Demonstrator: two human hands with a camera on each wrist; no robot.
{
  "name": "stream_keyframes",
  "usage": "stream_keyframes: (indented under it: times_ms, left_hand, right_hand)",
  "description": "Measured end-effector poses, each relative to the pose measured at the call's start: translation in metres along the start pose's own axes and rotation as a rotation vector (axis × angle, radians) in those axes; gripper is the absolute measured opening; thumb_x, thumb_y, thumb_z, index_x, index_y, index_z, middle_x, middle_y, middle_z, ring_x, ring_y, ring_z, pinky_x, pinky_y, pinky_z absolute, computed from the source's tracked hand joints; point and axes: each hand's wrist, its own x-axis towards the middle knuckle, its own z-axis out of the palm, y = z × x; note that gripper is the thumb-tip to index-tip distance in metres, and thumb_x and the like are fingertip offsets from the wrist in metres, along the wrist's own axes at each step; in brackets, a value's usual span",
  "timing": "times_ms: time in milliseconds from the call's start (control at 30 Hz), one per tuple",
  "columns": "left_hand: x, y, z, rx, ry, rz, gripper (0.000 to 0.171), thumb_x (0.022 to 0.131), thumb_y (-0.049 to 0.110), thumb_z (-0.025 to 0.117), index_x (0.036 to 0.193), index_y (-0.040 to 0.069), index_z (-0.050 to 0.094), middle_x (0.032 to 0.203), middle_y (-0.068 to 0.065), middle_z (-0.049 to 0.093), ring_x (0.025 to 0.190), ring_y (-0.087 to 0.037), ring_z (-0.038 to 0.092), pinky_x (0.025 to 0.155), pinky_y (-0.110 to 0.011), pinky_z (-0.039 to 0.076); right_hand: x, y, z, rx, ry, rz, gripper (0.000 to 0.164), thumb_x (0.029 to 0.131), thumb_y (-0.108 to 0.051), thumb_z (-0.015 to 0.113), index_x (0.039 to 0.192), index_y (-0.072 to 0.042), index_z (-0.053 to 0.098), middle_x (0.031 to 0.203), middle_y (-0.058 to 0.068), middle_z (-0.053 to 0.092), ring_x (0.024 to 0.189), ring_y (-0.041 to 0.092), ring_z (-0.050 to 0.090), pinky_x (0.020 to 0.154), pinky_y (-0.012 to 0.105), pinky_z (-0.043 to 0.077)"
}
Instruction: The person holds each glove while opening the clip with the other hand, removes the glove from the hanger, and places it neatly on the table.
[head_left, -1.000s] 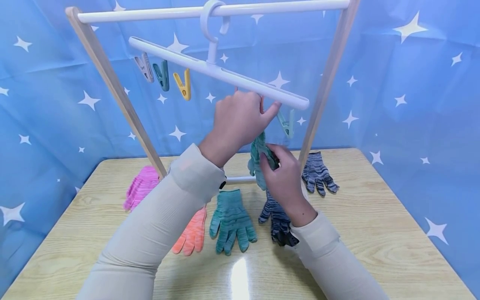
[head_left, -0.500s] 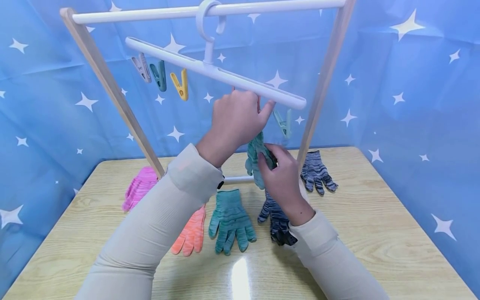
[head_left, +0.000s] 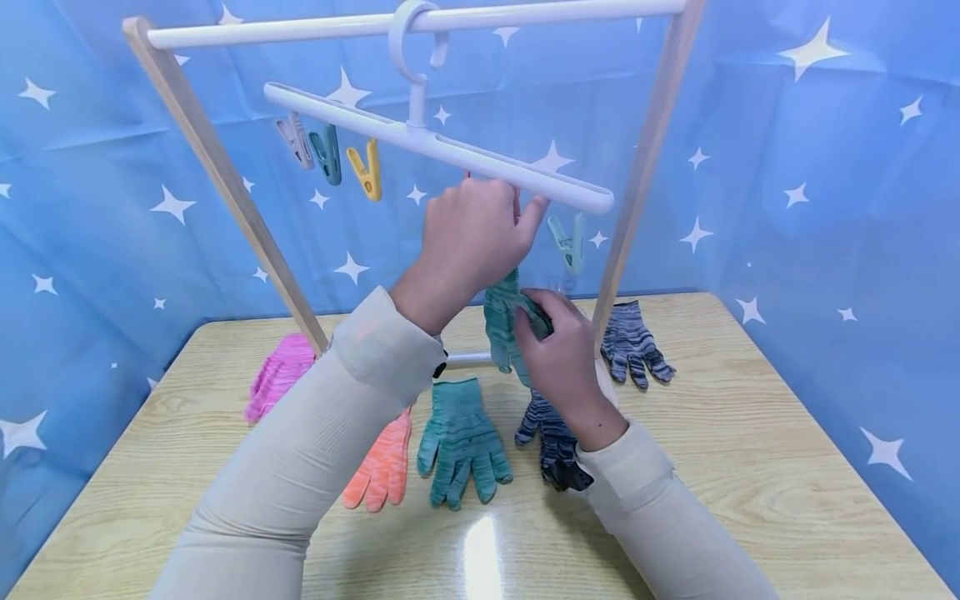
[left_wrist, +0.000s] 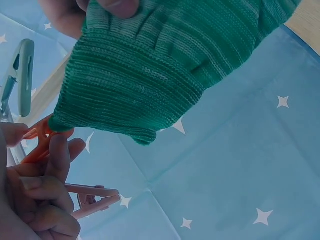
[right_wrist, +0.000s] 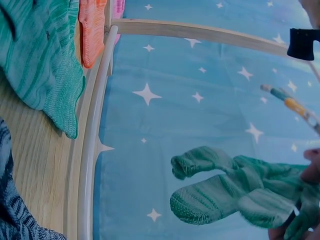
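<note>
A green striped knit glove [head_left: 504, 321] hangs below the right half of a white hanger [head_left: 450, 150]. My right hand [head_left: 558, 354] holds it by its edge. My left hand [head_left: 472, 237] is just under the hanger bar. In the left wrist view, the left hand [left_wrist: 42, 200] pinches an orange clothespin [left_wrist: 42, 145], whose tip meets a corner of the glove's cuff [left_wrist: 110, 95]. Whether the clothespin bites the cuff is hard to tell. The glove's fingers [right_wrist: 210, 200] dangle loose in the right wrist view, with the right hand [right_wrist: 312, 170] at the frame's edge.
Grey [head_left: 295, 140], dark green [head_left: 326, 154], yellow [head_left: 367, 171] and light green [head_left: 570, 243] clothespins hang from the hanger; a pink one [left_wrist: 92, 197] is beyond the left hand. Pink [head_left: 281, 375], orange [head_left: 384, 467], green [head_left: 461, 442] and dark striped gloves [head_left: 633, 346] lie on the table.
The held glove has turned and shifted slightly left, showing more of its face. The hanger's left end has dipped a little, so its slant is smaller. Both hands keep their hold.
</note>
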Motion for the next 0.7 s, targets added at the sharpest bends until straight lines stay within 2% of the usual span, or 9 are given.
stream_keyframes:
  times_ms: [267,567,700]
  left_hand:
    - [0.0009,0.0,0.0004,0.012,0.021,-0.018,0.053,0.098,0.063,0.045,0.072,0.017,0.054,0.057,0.0,0.048,0.047,-0.018,0.046,0.042,-0.029,0.03]
    - [0.0022,0.0003,0.0017,0.009,0.034,-0.013,0.051,0.098,0.064,0.045,0.077,0.019,0.054,0.059,0.002,0.05,0.048,-0.017,0.046,0.043,-0.03,0.031]
    - [0.0018,-0.0012,0.0025,0.003,0.073,0.007,0.05,0.097,0.064,0.047,0.077,0.019,0.054,0.057,0.003,0.048,0.046,-0.016,0.044,0.043,-0.029,0.029]
  right_hand:
    - [0.0002,-0.0005,0.0007,0.023,-0.006,0.004,0.024,0.098,-0.01,0.06,0.117,0.0,0.069,0.102,0.017,0.07,0.061,0.016,0.054,0.057,0.033,0.046]
    - [0.0007,0.0006,-0.0004,0.04,-0.019,0.024,0.024,0.098,-0.01,0.059,0.117,0.0,0.069,0.101,0.016,0.069,0.057,0.014,0.049,0.056,0.032,0.045]
    - [0.001,0.001,-0.001,0.046,-0.026,0.034,0.024,0.099,-0.011,0.058,0.118,-0.001,0.069,0.099,0.014,0.069,0.054,0.013,0.046,0.053,0.03,0.043]
